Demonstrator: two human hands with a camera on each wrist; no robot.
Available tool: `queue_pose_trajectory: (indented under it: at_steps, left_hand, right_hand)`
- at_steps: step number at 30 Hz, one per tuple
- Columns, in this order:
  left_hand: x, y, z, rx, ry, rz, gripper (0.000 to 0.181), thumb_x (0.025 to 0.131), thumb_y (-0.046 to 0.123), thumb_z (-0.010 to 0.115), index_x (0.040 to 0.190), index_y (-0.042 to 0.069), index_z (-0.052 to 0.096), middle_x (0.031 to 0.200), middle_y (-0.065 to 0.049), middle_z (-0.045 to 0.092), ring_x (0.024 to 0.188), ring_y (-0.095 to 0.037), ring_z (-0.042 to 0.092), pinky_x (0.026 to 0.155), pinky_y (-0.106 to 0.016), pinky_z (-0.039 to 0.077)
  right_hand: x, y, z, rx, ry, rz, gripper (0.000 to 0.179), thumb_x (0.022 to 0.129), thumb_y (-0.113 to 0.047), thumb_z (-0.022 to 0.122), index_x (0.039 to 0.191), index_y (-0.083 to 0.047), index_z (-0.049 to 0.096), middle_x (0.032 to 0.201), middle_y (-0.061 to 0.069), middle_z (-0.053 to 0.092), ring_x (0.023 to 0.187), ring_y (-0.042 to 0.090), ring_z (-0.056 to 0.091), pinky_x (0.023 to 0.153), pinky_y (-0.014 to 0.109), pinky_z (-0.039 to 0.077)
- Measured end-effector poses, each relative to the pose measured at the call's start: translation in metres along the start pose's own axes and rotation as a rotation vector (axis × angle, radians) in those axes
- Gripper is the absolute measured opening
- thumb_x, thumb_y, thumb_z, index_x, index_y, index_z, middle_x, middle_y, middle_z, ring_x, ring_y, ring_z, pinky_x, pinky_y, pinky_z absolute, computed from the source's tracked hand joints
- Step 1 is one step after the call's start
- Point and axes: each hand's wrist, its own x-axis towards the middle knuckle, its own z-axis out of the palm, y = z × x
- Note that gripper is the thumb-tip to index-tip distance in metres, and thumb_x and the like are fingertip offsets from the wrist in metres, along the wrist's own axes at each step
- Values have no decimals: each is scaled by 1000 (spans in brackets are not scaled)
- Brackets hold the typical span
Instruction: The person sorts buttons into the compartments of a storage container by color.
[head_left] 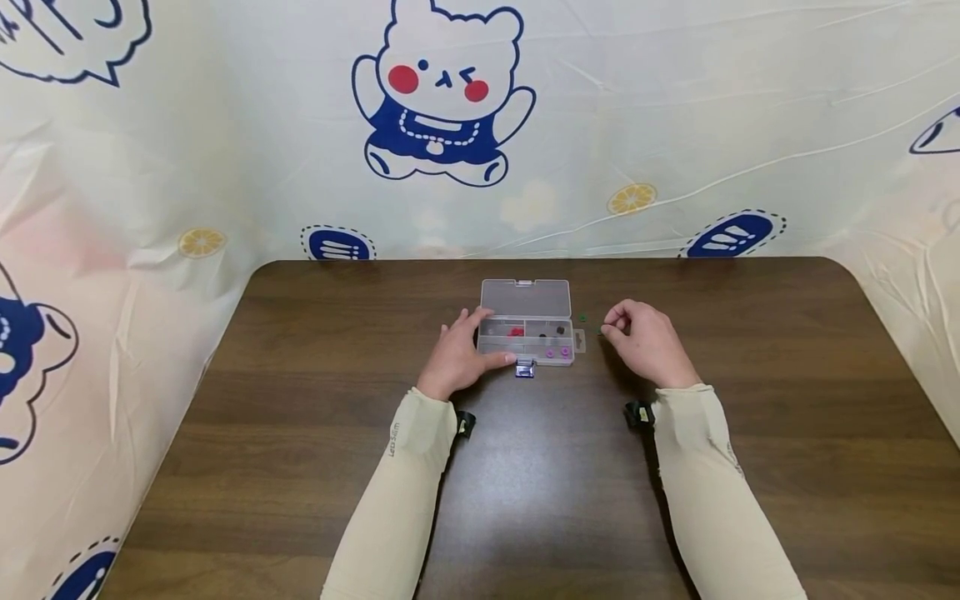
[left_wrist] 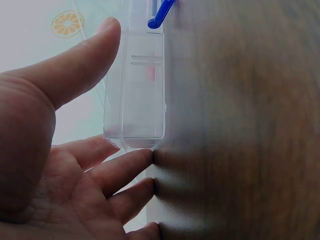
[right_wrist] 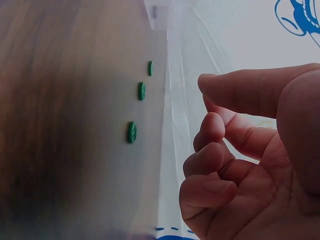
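A clear plastic compartment box (head_left: 497, 343) lies on the table with its lid (head_left: 525, 297) folded back. My left hand (head_left: 459, 354) holds it at its left end, thumb along the front edge and index finger near the back corner. In the left wrist view, the other fingertips (left_wrist: 145, 187) touch the tabletop. Several green pieces, one here (right_wrist: 131, 132), lie on the table right of the box. Close by them is my right hand (head_left: 648, 340), thumb and index tips together, other fingers curled; nothing shows between the tips.
Inside the box are red pieces (head_left: 516, 332), dark pieces (head_left: 560, 331) and purple pieces (head_left: 565, 352) in separate compartments. A blue latch (head_left: 525, 369) hangs at its front, and a clear tab (head_left: 580, 341) sticks out right. Patterned cloth (head_left: 570, 150) hangs behind the brown table (head_left: 525, 500).
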Motion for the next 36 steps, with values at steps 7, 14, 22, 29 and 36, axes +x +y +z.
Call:
queue_pose_trajectory:
  at_steps: [7,14,22,29,36]
  left_hand:
    - [1,0,0,2,1,2,80,84,40,82,152,21,43,163,-8,30,153,-33,14,124,-53,9]
    - [2,0,0,3,-1,2,80,84,40,82,152,21,43,163,-8,29,153,-31,14,124,-51,8]
    - [2,0,0,19,3,23,80,84,40,82,152,19,44,162,-9,31,153,-29,16,124,-50,7]
    - [2,1,0,17,4,29,79,85,40,81,152,20,44,162,-9,32,153,-28,17,124,-49,7]
    - [2,-1,0,21,5,26,80,85,40,81,152,20,43,163,-9,30,153,-29,16,124,-49,6]
  right_hand:
    - [1,10,-3,-2,-18,36,12,99,-14,62,102,-2,64,92,13,59,85,30,53,77,40,43]
    - [0,15,-7,-14,-56,70,14,100,-15,61,105,-2,62,94,14,58,85,30,53,76,40,44]
    - [-1,18,-9,-42,-84,57,13,98,-13,63,104,-1,64,90,12,60,80,27,54,73,39,44]
    - [-1,20,-11,-47,-116,63,14,97,-13,65,105,-1,65,91,12,60,81,27,55,74,39,45]
    - [-1,22,-9,-53,-144,54,14,97,-13,65,105,-2,65,91,12,60,81,27,55,75,40,45]
